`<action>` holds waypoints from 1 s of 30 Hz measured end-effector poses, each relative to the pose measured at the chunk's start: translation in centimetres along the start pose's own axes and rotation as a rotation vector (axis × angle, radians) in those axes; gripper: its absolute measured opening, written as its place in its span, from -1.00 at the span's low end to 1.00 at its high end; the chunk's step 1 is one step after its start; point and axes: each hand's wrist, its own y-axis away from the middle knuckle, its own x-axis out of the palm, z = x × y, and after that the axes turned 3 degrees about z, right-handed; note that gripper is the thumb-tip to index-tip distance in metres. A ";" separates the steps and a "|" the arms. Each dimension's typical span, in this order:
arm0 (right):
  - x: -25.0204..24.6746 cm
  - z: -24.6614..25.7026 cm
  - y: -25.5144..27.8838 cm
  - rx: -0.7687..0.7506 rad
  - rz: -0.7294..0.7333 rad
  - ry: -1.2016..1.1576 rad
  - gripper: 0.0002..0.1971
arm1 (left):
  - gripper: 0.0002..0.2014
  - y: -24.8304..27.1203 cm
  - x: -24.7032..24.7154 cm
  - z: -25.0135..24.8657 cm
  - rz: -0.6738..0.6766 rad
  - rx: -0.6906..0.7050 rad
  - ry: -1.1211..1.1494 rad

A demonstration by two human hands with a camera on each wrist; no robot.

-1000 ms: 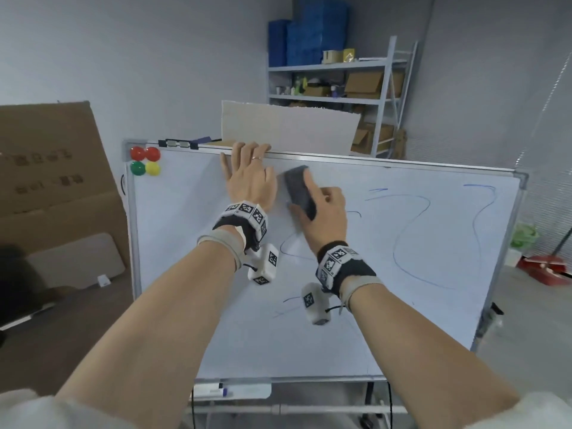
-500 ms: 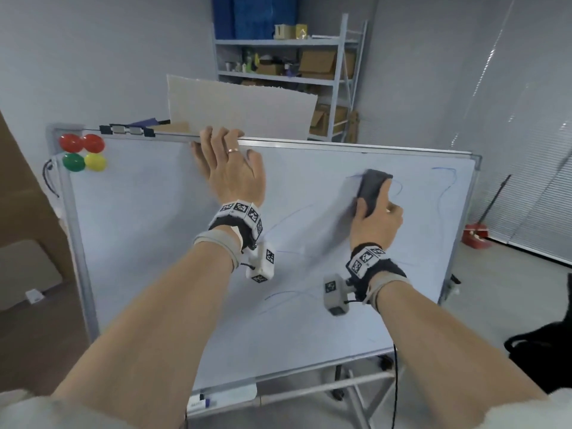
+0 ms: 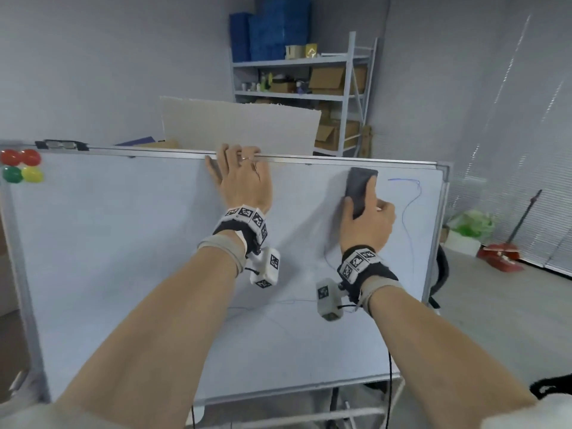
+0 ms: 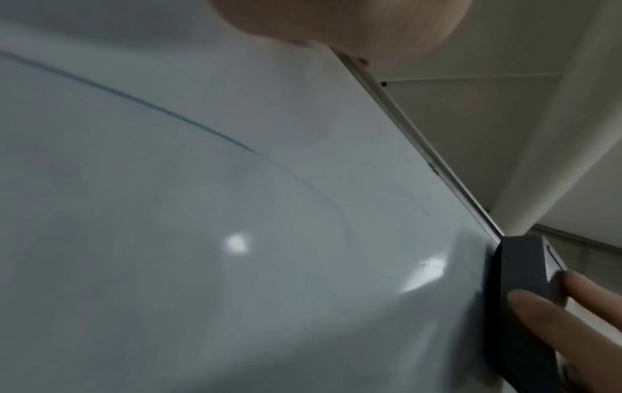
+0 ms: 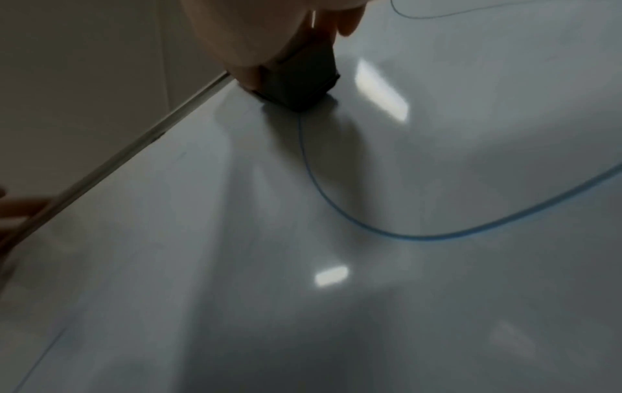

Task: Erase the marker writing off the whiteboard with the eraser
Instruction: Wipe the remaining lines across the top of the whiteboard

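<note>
- The eraser [image 3: 359, 190], a dark block, lies flat against the board [image 3: 123, 258] near the upper right, its top end just under the top rail.
- The right hand [image 3: 368, 221] grips the eraser, thumb on its left edge and fingers curled round its right side; the right wrist view shows the block [image 5: 299, 82] pressed on the white surface.
- A thin blue line [image 3: 408, 212] runs down the board just right of the eraser, beginning with a short stroke near the top right corner.
- In the right wrist view a blue curve [image 5: 421, 235] starts at the eraser's lower corner and sweeps away across the board.
- Faint blue strokes [image 3: 291, 301] cross the board lower down, near the wrist cameras.
- The left hand [image 3: 241, 181] rests flat on the board well left of the eraser, its fingers hooked over the top rail and holding it; a ring [image 3: 246, 157] sits on one finger.
- The two hands are apart, each wrist wearing a band with black-and-white markers.
- Four round magnets [image 3: 21, 167], two red, one green, one yellow, sit in the board's top left corner.
- Behind the board leans a pale panel [image 3: 241, 128], and further back stands a metal shelf [image 3: 353, 94] with cardboard boxes and blue crates [image 3: 272, 29].
- A red dustpan [image 3: 501, 252] lies on the floor at right.
</note>
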 end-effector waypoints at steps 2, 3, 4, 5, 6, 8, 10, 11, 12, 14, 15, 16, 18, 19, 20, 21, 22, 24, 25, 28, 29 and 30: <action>0.9 0.5 0.2 -0.056 0.031 -0.062 -0.36 | -0.63 0.0 0.4 0.0 -0.045 -0.018 -0.003; 1.4 1.4 0.8 -0.142 0.094 -0.107 -0.36 | -0.64 -0.1 0.4 0.0 -0.053 -0.029 -0.004; 1.9 2.6 1.6 -0.257 0.181 -0.143 -0.35 | -0.64 -0.3 0.3 0.1 -0.052 -0.037 -0.005; 2.3 3.9 2.4 -0.384 0.271 -0.143 -0.35 | -0.65 -0.5 0.1 0.3 -0.047 -0.041 -0.003; 2.7 5.0 3.2 -0.500 0.333 -0.114 -0.36 | -0.65 -0.6 0.0 0.4 -0.041 -0.042 0.002; 3.1 6.1 3.8 -0.608 0.369 -0.055 -0.38 | -0.65 -0.9 -0.2 0.7 -0.045 -0.040 0.006; 2.9 5.0 2.9 -0.583 0.318 -0.008 -0.39 | -0.65 -1.0 0.1 0.6 -0.061 -0.049 -0.007; 2.5 3.5 2.2 -0.506 0.274 -0.004 -0.38 | -0.64 -0.9 0.4 0.3 -0.061 -0.061 -0.017; 1.9 1.7 1.3 -0.383 0.218 -0.010 -0.37 | -0.63 -0.9 0.7 0.0 -0.062 -0.075 -0.028; 0.3 -1.8 -0.6 -0.133 0.086 -0.021 -0.35 | -0.64 -0.8 1.2 -0.7 -0.084 -0.092 -0.049; -0.3 -2.9 -1.3 -0.051 0.028 -0.010 -0.36 | -0.65 -0.8 1.4 -0.9 -0.100 -0.093 -0.055; -0.6 -3.5 -1.7 0.000 -0.003 0.002 -0.37 | -0.66 -0.8 1.6 -1.1 -0.117 -0.086 -0.059; -0.5 -3.1 -1.2 0.049 0.035 -0.025 -0.37 | -0.67 -0.7 1.8 -1.0 -0.137 -0.074 -0.064; -0.1 -2.4 -0.2 0.040 0.097 -0.059 -0.37 | -0.66 -0.7 1.7 -0.9 -0.143 -0.073 -0.064; 0.3 -1.7 1.1 0.010 0.170 -0.087 -0.37 | -0.65 -0.8 1.6 -0.6 -0.139 -0.077 -0.065; 0.7 -1.1 2.5 -0.049 0.239 -0.101 -0.37 | -0.64 -0.9 1.4 -0.2 -0.127 -0.081 -0.066; 1.2 -0.5 3.9 -0.129 0.289 -0.108 -0.37 | -0.62 -1.2 1.1 0.2 -0.115 -0.080 -0.066; 2.1 0.4 6.3 -0.264 0.368 -0.120 -0.39 | -0.61 -1.6 0.7 1.2 -0.096 -0.067 -0.069; 2.3 0.9 7.0 -0.305 0.403 -0.118 -0.40 | -0.62 -1.7 0.6 1.6 -0.098 -0.059 -0.073; 2.0 0.8 7.1 -0.370 0.407 -0.035 -0.39 | -0.65 -1.5 0.7 1.8 -0.111 -0.036 -0.097; 1.6 0.2 6.5 -0.320 0.378 -0.012 -0.38 | -0.66 -1.3 0.9 1.5 -0.111 -0.025 -0.093; 1.0 -0.6 5.8 -0.218 0.339 -0.004 -0.36 | -0.66 -1.2 1.1 1.2 -0.113 -0.018 -0.084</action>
